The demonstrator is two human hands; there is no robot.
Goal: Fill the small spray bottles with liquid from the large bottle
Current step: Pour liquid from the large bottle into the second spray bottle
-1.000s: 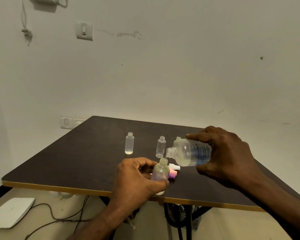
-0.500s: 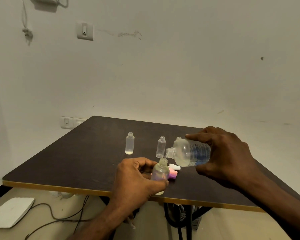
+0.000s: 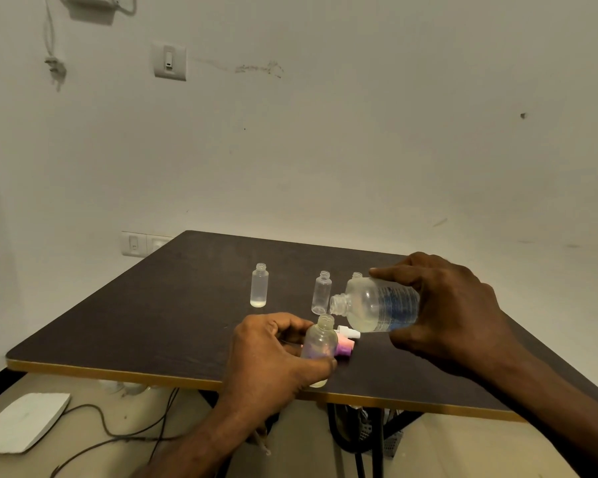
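Note:
My right hand (image 3: 453, 312) holds the large clear bottle (image 3: 377, 305) tipped on its side, its open mouth pointing left just above a small round bottle (image 3: 320, 343). My left hand (image 3: 273, 357) grips that small bottle upright near the table's front edge; a little liquid shows at its bottom. Two more small open bottles stand further back: a frosted one (image 3: 259, 286) with a little liquid and a clear one (image 3: 321, 293). The neck of a third small bottle (image 3: 357, 275) peeks out behind the large one.
Pink and white spray caps (image 3: 346, 341) lie on the dark table (image 3: 170, 305) just behind the held bottle. Cables (image 3: 118, 429) and a white board (image 3: 21, 422) lie on the floor below the front edge. A white wall stands close behind.
Almost nothing differs: both hands hold the same pose, with the large bottle staying tipped over the small one.

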